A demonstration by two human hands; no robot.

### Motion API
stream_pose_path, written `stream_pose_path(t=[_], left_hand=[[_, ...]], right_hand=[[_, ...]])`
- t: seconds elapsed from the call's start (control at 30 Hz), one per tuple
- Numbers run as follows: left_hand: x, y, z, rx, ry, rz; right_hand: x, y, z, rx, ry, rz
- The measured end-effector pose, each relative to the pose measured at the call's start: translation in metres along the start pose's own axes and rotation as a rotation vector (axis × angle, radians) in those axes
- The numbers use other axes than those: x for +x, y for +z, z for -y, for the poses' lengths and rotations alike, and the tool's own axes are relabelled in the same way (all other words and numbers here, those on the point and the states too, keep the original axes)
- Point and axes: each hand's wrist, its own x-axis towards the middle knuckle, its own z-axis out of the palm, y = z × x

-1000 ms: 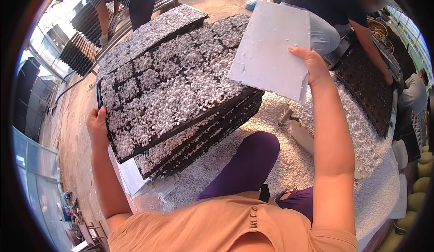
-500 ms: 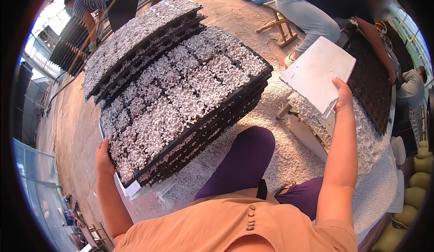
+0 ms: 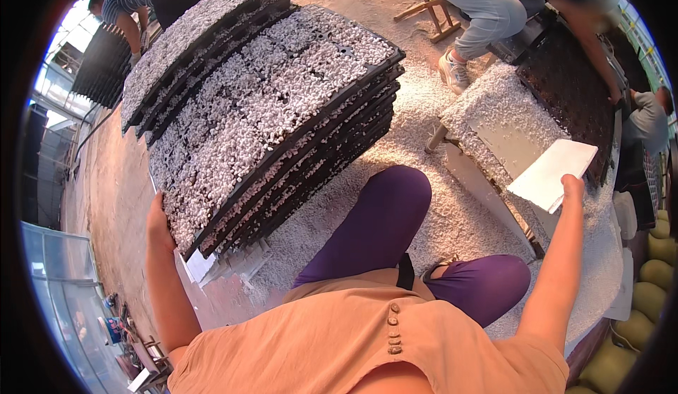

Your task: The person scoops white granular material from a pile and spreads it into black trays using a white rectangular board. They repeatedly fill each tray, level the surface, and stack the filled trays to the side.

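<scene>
My left hand (image 3: 160, 223) grips the near left corner of a black seedling tray (image 3: 272, 111), the top one of a stack. White granules cover its cells, with dark gaps between them. Part of the left fingers is hidden by the tray's edge. Out to the right, my right hand (image 3: 573, 193) holds a flat white board (image 3: 554, 171) by its near edge, thumb on top. The board is over a low table (image 3: 505, 140) strewn with the same granules.
Beyond my stack stands another stack of filled trays (image 3: 205, 30). Loose granules (image 3: 417, 217) cover the ground around my knees. One person (image 3: 470, 9) sits at the far right beside a dark tray (image 3: 565, 90); another person (image 3: 134, 6) bends over at the far left. A wooden stool (image 3: 432, 9) stands behind.
My right hand has swung the white board right and lower, away from the tray stack, uncovering the granule-strewn table. My left hand stays at the tray corner. The whole view has shifted slightly.
</scene>
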Motion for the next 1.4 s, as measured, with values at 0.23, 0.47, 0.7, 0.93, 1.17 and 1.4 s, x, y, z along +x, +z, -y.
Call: stream_pose_path(t=[0.23,0.47,0.7,0.93,1.17,1.4], left_hand=[[-0.013,0.01,-0.014,0.136,0.047,-0.125],[-0.079,0.103,-0.04,0.81,1.075,-0.178],[-0.096,0.213,0.084,1.123,0.451,0.657],[0.036,0.253,0.216,1.596,0.665,0.736],[0.05,0.291,0.235,1.809,0.536,0.649],[0.08,0.313,0.24,0.787,0.097,0.581]], right_hand=[[0.005,-0.237,-0.063,-0.54,0.131,-0.307],[-0.048,-0.195,-0.041,-0.35,-0.113,-0.173],[-0.102,-0.113,-0.012,-0.391,-0.201,-0.196],[-0.125,-0.106,-0.01,-0.299,-0.133,-0.301],[-0.145,-0.104,-0.004,-0.327,-0.092,-0.413],[-0.151,-0.094,0.0,-0.327,-0.115,-0.415]])
